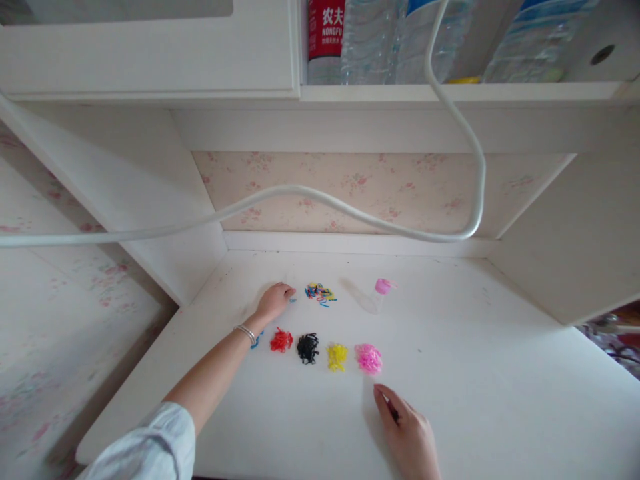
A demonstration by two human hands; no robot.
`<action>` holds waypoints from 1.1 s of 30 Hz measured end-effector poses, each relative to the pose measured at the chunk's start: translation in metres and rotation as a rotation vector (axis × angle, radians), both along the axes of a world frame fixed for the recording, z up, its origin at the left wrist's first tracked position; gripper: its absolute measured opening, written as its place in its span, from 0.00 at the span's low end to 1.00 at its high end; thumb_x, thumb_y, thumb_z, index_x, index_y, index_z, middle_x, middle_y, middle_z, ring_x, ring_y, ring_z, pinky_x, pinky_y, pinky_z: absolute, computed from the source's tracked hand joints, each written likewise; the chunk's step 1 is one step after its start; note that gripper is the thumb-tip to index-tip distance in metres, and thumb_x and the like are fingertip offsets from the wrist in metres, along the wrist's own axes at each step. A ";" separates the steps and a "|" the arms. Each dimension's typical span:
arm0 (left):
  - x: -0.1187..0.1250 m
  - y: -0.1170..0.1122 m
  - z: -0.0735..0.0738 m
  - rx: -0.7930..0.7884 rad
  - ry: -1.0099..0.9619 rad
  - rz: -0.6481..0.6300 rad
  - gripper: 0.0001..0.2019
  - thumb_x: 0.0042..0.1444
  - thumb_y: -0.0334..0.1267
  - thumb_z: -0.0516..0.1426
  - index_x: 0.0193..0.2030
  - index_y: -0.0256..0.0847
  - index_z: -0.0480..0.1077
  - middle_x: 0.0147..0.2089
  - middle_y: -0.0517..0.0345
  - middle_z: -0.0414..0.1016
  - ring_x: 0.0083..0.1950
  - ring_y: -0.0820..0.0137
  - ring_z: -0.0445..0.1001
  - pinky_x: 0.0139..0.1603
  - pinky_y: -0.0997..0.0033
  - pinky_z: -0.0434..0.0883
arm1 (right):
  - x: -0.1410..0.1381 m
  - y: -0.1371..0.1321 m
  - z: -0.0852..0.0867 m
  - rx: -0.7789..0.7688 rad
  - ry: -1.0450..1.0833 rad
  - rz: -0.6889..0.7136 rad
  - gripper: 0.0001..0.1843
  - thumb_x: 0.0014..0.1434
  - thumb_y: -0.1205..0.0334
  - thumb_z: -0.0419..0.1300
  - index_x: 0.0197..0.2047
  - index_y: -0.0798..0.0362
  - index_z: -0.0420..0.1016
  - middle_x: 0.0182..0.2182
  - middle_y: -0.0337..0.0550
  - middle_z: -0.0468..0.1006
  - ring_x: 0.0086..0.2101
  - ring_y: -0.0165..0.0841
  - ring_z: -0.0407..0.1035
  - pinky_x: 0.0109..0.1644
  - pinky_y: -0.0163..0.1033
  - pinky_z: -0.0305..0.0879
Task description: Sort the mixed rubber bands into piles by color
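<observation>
My left hand (275, 300) is closed at the left of a mixed pile of small coloured bands (320, 292). A loose blue band (293, 301) lies right by its fingertips; whether they grip anything is hidden. In a row nearer me lie small heaps of red bands (281, 340), black bands (307, 348), yellow bands (337, 357) and pink bands (369, 359). Blue bands (257, 340) show partly behind my left wrist. Just below the pink heap, my right hand (406, 430) has thumb and forefinger pressed together; what is in them cannot be made out.
A small clear container with a pink lid (383, 287) is on the white desk (475, 387), right of the mixed pile. A white cable (300, 192) hangs across the view. Water bottles (373, 43) fill the shelf above. Side panels and a back wall bound the desk.
</observation>
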State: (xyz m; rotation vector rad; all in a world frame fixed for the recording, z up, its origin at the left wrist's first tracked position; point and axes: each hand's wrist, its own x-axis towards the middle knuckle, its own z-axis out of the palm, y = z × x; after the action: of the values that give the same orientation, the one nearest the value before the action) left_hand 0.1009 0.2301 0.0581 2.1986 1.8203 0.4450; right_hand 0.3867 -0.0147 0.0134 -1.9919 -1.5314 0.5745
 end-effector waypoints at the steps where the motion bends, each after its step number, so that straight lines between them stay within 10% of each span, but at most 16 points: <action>1: 0.000 0.000 0.001 0.004 -0.002 0.004 0.15 0.61 0.43 0.49 0.38 0.40 0.76 0.42 0.54 0.77 0.44 0.70 0.73 0.47 0.74 0.65 | 0.000 0.000 0.000 -0.003 0.005 0.004 0.22 0.60 0.44 0.47 0.41 0.44 0.78 0.36 0.38 0.82 0.34 0.32 0.76 0.34 0.29 0.68; 8: 0.019 -0.013 0.020 0.022 -0.041 -0.108 0.16 0.62 0.42 0.48 0.40 0.39 0.75 0.41 0.53 0.76 0.43 0.69 0.73 0.46 0.73 0.66 | -0.001 -0.001 0.000 0.008 0.015 0.012 0.22 0.62 0.45 0.46 0.42 0.44 0.78 0.36 0.40 0.81 0.33 0.32 0.76 0.35 0.30 0.68; 17: 0.075 -0.082 0.052 -0.046 -0.053 -0.568 0.13 0.60 0.44 0.51 0.37 0.47 0.77 0.39 0.60 0.75 0.42 0.72 0.72 0.46 0.75 0.66 | -0.002 -0.002 0.003 0.043 0.013 0.028 0.23 0.61 0.45 0.46 0.41 0.45 0.78 0.37 0.41 0.81 0.33 0.32 0.76 0.35 0.29 0.68; 33: 0.083 -0.111 0.030 -0.013 0.141 -0.831 0.09 0.56 0.40 0.54 0.30 0.50 0.76 0.35 0.58 0.69 0.35 0.71 0.71 0.30 0.73 0.64 | -0.003 -0.002 0.006 0.038 0.026 0.045 0.22 0.62 0.47 0.46 0.42 0.45 0.78 0.37 0.41 0.81 0.33 0.32 0.75 0.35 0.30 0.67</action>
State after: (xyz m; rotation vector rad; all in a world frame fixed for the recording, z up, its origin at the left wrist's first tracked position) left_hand 0.1840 0.1188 0.0884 2.7489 0.7968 0.0955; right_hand 0.3840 -0.0171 0.0194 -1.9187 -1.5641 0.5826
